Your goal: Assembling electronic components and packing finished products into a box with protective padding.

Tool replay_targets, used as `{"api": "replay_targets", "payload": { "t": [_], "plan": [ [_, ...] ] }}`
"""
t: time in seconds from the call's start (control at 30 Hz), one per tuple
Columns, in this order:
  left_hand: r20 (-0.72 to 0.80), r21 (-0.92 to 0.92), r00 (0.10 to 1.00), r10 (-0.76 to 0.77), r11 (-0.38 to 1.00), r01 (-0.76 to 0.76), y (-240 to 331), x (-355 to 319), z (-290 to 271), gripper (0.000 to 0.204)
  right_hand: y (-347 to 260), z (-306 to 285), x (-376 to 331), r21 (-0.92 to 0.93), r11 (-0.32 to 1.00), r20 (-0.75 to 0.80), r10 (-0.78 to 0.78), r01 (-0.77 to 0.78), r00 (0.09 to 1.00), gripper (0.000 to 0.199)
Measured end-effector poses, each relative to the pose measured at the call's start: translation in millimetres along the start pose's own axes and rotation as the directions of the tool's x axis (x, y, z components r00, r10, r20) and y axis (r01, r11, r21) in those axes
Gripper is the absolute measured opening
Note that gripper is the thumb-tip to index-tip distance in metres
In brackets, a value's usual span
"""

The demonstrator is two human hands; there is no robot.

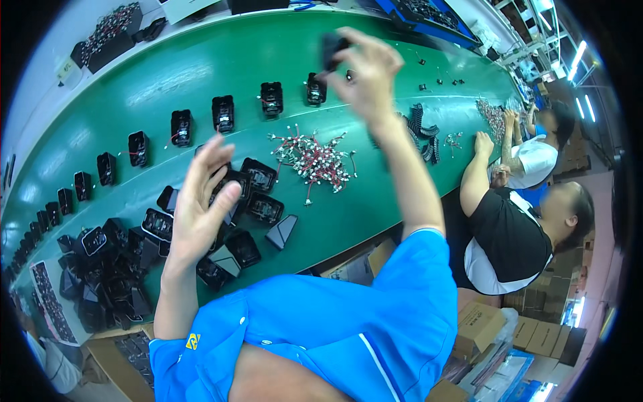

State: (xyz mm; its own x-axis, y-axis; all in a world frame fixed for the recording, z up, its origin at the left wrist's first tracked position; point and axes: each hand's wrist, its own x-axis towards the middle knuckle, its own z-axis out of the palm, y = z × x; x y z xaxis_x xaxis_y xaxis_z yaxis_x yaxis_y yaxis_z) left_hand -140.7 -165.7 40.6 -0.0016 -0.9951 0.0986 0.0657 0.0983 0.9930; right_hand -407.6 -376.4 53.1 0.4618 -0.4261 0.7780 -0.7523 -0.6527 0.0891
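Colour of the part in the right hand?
Black part, blurred; head view shows it best.

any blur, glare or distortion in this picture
Head view: motion blur on the right hand and the black housing it holds; head view: pale glare on the green table, overexposed light tubes at upper right; head view: fisheye bending of the table's edges, dark corners.

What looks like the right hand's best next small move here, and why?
Probably lower the motion-blurred black piece toward the green table near the right end of the row of black housings: the right hand holds it by that end, and the housings stand spaced apart.
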Motion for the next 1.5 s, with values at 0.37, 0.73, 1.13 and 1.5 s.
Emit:
{"api": "replay_targets", "payload": {
  "t": [0.37,0.73,1.13,1.5],
  "plan": [
    [0.544,0.659,0.836,-0.069,0.651,-0.376,-10,-13,45,0.046,260,8,-83,-0.557,0.822,0.667,0.530,-0.122,0.524,0.029],
    [0.564,0.725,0.823,-0.067,0.518,-0.454,-45,-9,56,0.040,330,5,-100,-0.619,0.751,0.666,0.657,-0.230,0.352,0.050],
    [0.585,0.595,0.810,0.041,0.657,-0.463,-39,-3,54,0.029,396,20,-195,-0.653,0.212,0.217,0.972,-0.727,0.088,0.042],
    [0.353,0.481,0.923,0.154,0.816,-0.320,-49,-7,54,0.012,227,-39,-41,0.262,0.672,0.152,0.680,-0.693,0.717,0.026]
  ]
}}
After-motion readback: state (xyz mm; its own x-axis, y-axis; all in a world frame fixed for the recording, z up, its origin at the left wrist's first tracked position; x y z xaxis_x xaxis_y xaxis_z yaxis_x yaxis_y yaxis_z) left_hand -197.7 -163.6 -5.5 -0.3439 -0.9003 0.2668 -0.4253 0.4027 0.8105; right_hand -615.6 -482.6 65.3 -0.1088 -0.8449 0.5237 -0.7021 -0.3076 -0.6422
